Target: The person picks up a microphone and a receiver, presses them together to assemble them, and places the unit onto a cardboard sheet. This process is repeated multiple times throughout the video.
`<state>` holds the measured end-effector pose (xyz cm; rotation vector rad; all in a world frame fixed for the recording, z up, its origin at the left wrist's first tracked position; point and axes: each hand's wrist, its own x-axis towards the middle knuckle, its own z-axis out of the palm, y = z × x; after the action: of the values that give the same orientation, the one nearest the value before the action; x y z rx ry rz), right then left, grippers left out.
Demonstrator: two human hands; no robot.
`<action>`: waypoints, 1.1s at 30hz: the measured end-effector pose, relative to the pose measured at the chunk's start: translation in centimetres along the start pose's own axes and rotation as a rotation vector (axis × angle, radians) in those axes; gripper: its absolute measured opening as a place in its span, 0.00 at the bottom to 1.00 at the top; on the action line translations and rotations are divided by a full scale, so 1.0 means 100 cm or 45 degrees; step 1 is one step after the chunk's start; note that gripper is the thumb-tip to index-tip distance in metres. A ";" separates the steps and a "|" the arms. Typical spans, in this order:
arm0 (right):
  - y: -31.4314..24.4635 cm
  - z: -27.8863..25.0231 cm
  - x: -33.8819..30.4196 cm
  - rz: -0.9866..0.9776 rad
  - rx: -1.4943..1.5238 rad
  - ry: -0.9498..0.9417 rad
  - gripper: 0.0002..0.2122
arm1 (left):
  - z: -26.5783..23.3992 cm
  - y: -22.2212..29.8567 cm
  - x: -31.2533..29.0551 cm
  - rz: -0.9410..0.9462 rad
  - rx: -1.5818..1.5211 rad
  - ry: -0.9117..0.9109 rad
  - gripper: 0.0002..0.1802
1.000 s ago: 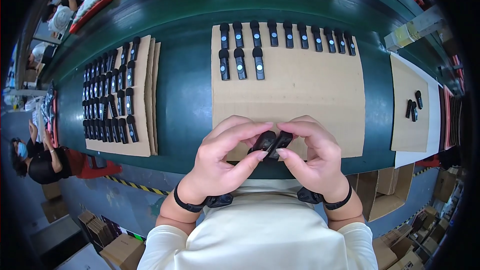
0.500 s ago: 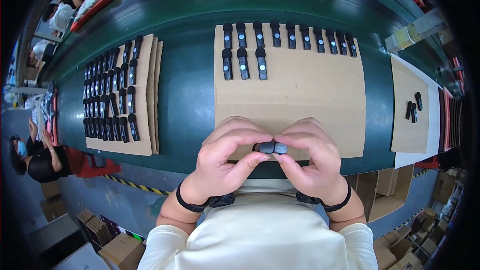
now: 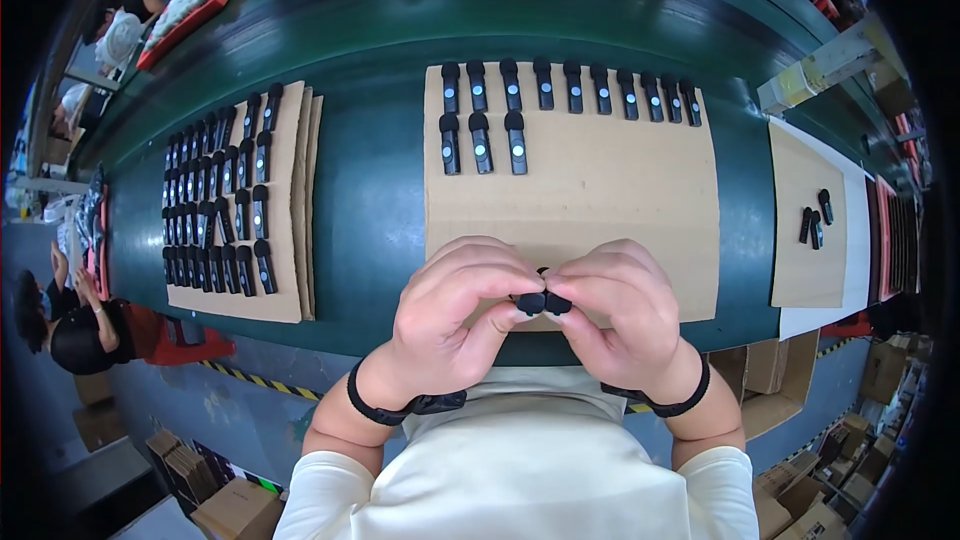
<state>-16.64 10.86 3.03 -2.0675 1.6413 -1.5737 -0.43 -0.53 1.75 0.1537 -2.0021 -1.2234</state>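
Fingers (image 3: 490, 281) and thumb of the left hand (image 3: 440, 320) pinch a small black stick-shaped device with a rounded tip (image 3: 530, 303), while the right hand (image 3: 635, 315) grips its black twin (image 3: 558, 305) the same way. From where I stand, the pair sits side by side at the near edge of a flat tan cardboard sheet (image 3: 580, 205). Along that sheet's far side lie ten black foam-headed sticks (image 3: 511, 85), with three more (image 3: 480, 145) just nearer, at left. Over on the left of the dark green table (image 3: 370, 170), a tan cardboard stack (image 3: 285, 240) carries four rows of similar black devices (image 3: 240, 212). Well off to the right, three black pieces (image 3: 826, 206) lie clustered on another tan cardboard sheet (image 3: 800, 280).
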 end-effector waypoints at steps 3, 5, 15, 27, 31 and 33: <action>0.007 -0.008 0.008 0.146 0.077 -0.123 0.15 | -0.005 -0.004 0.009 -0.021 0.018 -0.049 0.11; 0.016 -0.013 0.014 0.168 -0.001 -0.197 0.14 | -0.012 -0.006 0.013 -0.047 0.041 -0.058 0.11; 0.084 -0.006 0.034 0.066 -0.526 -0.293 0.11 | -0.018 -0.023 0.022 -0.093 0.229 0.041 0.14; 0.095 0.003 0.036 0.010 -0.798 -0.577 0.13 | -0.020 -0.038 0.018 -0.111 0.104 0.034 0.15; 0.080 0.001 0.038 0.160 -0.608 -0.490 0.15 | -0.020 -0.038 0.015 -0.144 0.098 0.030 0.15; 0.067 0.001 0.038 0.155 -0.421 -0.460 0.16 | -0.019 -0.039 0.015 -0.147 0.089 0.029 0.15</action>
<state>-21.52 5.03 1.50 -2.1818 1.9344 -0.8714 -1.26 -4.65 -0.12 0.3205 -2.0413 -1.2178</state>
